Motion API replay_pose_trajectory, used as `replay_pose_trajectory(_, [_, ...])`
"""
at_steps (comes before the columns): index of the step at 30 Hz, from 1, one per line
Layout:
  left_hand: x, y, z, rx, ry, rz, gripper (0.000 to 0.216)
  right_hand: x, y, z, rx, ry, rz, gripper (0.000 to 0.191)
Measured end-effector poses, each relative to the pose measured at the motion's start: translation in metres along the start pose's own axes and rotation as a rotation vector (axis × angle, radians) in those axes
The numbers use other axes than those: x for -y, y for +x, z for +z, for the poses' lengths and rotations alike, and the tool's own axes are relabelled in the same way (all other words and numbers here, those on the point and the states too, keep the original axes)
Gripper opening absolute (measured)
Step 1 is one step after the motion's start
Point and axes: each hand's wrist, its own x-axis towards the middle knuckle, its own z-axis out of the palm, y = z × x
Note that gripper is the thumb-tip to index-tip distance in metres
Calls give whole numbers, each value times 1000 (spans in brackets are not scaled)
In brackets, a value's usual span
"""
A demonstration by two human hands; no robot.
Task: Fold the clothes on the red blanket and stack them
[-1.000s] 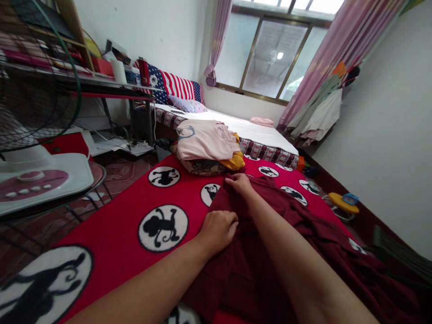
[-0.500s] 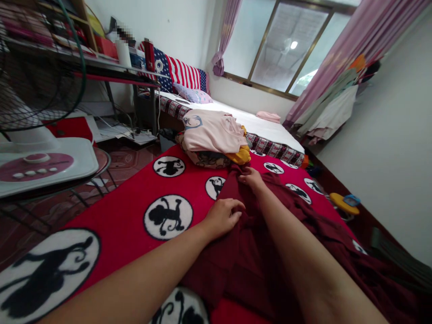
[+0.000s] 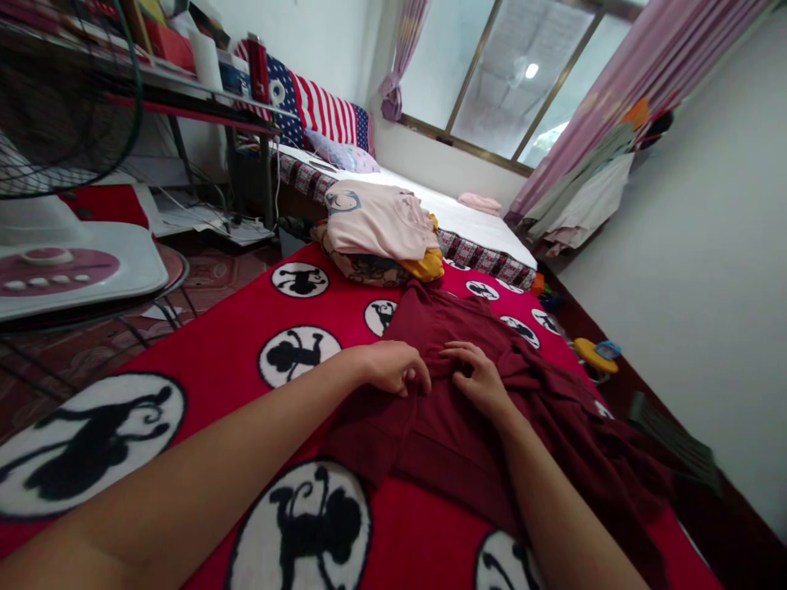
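Observation:
A dark maroon long-sleeved garment (image 3: 448, 447) lies spread on a red blanket (image 3: 212, 336) with white circles and black monkey figures. My left hand (image 3: 393, 367) is over the left part of the garment, its fingers bent downward and a small gap between thumb and fingertips. Just to its right, my right hand (image 3: 478, 378) rests on the middle of the cloth with fingers apart. Neither hand visibly grips the fabric. The garment's right side lies in loose folds, partly behind my right forearm.
Beyond the garment stands a pile of folded clothes (image 3: 378, 225) with a pale pink shirt on top. A fan (image 3: 74, 262) sits on a stool at left, near a cluttered desk (image 3: 202, 98). A white-covered bed (image 3: 424, 197) is under the window. A yellow stool (image 3: 595, 355) stands at right.
My right hand has come back toward me from the garment's far end, letting go of the cloth there. My left hand has shifted slightly and its fingers now bend downward. The view has tilted.

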Motion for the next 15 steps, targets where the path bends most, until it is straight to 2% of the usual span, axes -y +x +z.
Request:
replay_pose_trajectory(3, [-6,1,7,-49,105,-47,26,-10,0,7,-73,-22,-61,32])
replay_pose_trajectory(7, [-6,6,9,-111,-51,31,18,-13,1,8,-172,-46,-96,29])
replay_pose_trajectory(11, [-12,15,16,-352,-267,52,12,-9,-1,2,-328,-59,-26,29])
replay_pose_trajectory(13, [-17,18,27,-366,-222,40,10,-9,-3,0,-330,-72,49,30])
replay_pose_trajectory(15, [-19,19,40,-310,-102,16,9,-11,-4,-3,-319,-68,160,32])
